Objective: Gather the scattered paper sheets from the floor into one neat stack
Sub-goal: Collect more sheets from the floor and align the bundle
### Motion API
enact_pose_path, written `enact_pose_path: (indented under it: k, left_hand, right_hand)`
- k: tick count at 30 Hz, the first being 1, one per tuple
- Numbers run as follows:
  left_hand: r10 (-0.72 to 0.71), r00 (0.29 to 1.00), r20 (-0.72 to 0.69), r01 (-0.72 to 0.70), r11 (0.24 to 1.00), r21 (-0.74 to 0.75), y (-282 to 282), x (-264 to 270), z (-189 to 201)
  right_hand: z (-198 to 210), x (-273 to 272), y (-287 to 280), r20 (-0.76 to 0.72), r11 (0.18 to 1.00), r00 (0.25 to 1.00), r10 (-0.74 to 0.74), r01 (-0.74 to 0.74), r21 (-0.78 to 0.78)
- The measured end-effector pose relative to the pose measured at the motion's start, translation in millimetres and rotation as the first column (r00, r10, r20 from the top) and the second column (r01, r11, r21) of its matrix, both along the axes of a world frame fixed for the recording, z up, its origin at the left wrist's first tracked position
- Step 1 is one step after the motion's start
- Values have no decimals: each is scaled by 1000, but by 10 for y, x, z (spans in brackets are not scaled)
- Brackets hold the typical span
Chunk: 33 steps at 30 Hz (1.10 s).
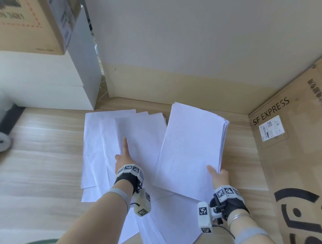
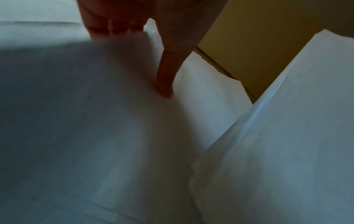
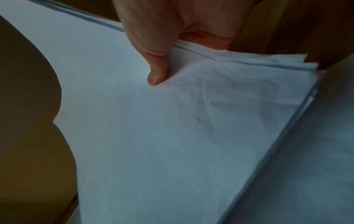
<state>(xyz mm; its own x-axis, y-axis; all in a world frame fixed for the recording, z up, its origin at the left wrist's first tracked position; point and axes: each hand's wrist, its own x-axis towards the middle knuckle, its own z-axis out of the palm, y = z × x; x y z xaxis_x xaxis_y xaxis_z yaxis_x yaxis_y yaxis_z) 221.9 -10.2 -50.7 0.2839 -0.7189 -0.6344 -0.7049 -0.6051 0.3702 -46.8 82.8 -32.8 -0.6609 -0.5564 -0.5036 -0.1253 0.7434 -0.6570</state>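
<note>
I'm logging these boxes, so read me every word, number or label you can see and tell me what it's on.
"SF EXPRESS": printed on the cardboard box at right.
"UN 3481": on the top-left box, partly cut off and blurred.
Vertical Chinese characters on the right box: too blurred to read.
White shipping label on that box: too small to read.
Paper sheets: blank.

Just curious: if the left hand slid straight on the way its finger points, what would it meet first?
Probably just more loose sheets; the left hand already touches them, pointing toward the wall beyond.
</note>
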Motion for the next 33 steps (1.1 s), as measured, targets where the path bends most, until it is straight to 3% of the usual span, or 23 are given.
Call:
enact_pose_path:
  k: [5, 12, 21, 26, 30, 33]
  left_hand:
    - [36, 997, -71, -44, 993, -114, -22, 130, 69]
    - [-86, 986, 142, 119, 963, -242, 27, 144, -37]
    - [-133, 961, 243, 191, 954, -232, 28, 50, -91]
    - [-31, 999, -12, 27, 969, -244, -12, -64, -52]
    - [81, 971, -227, -117, 982, -150, -9, -70, -42]
    - [98, 942, -322, -158, 974, -165, -60, -13, 0]
  right_hand:
    - [-39, -113, 35, 3, 1000, 1000, -18, 18, -17]
    - [-157, -157, 31, -1, 999, 1000, -21, 21, -27]
    - [-240, -217, 61, 10, 1000, 1000, -26, 26, -15]
    - [-267, -289, 120, 11, 999, 999, -38, 38, -15]
    - [-265, -354, 150, 31, 999, 999, -40, 41, -21]
    - [-234, -405, 156, 35, 1000, 999, -23, 24, -20]
